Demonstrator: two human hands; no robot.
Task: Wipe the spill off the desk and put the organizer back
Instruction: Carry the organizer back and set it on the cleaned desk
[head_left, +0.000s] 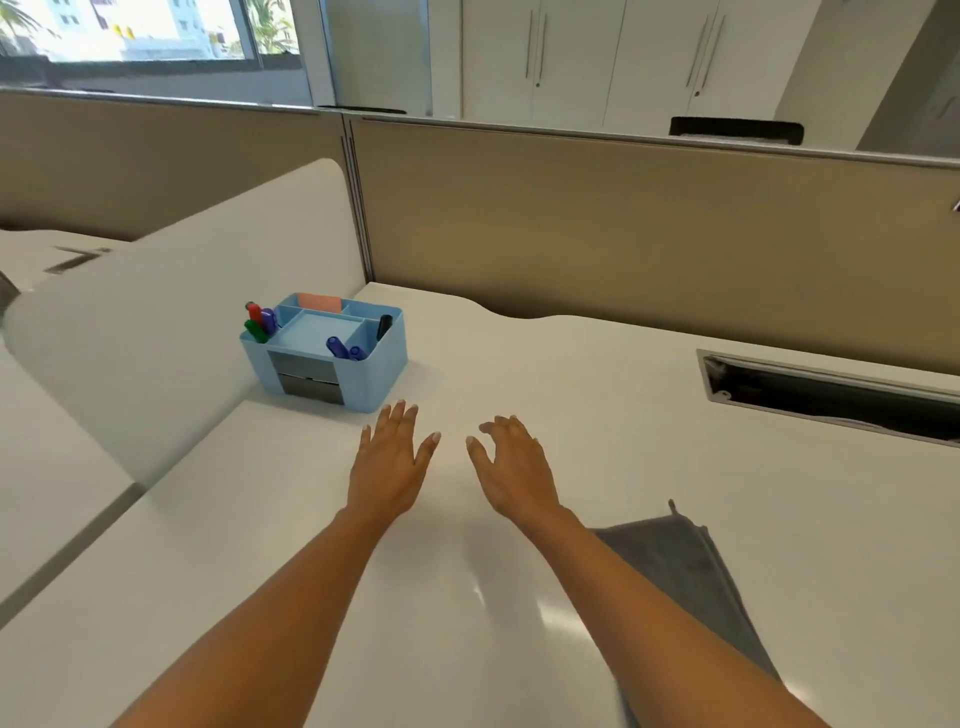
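Note:
A light blue desk organizer (332, 364) with coloured markers, an orange note pad and grey drawers stands at the back left of the white desk (597, 415), against the white side divider. My left hand (387, 465) hovers open, fingers spread, just in front of the organizer's right corner. My right hand (511, 467) is open with curled fingers beside it, over bare desk. A folded grey cloth (691, 566) lies on the desk under and to the right of my right forearm. I see no clear spill, only glare on the surface.
A beige partition wall (623, 234) runs along the back of the desk. A metal-framed cable slot (831, 395) is open at the back right. The white curved divider (182, 322) separates this desk from the neighbouring one on the left.

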